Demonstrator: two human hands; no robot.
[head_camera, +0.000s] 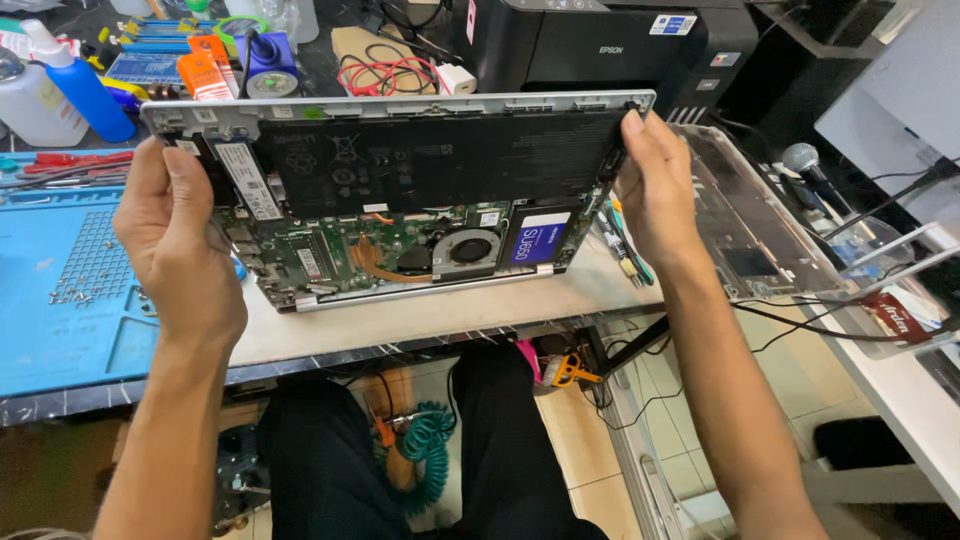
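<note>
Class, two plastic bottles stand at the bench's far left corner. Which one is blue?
The blue bottle is the slimmer one with a white spray top, standing right of the translucent white bottle and nearer the opened laptop.

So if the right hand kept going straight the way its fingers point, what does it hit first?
Probably the black printer. The right hand grips the opened laptop's far right corner, fingers pointing away up the bench; the printer sits just beyond, though depth is hard to judge.

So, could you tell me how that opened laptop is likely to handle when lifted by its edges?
The opened laptop, gripped by the left hand and right hand, probably stays stiff. Its exposed circuit board looks fragile. Tilted on its edge, it may tip.
</note>
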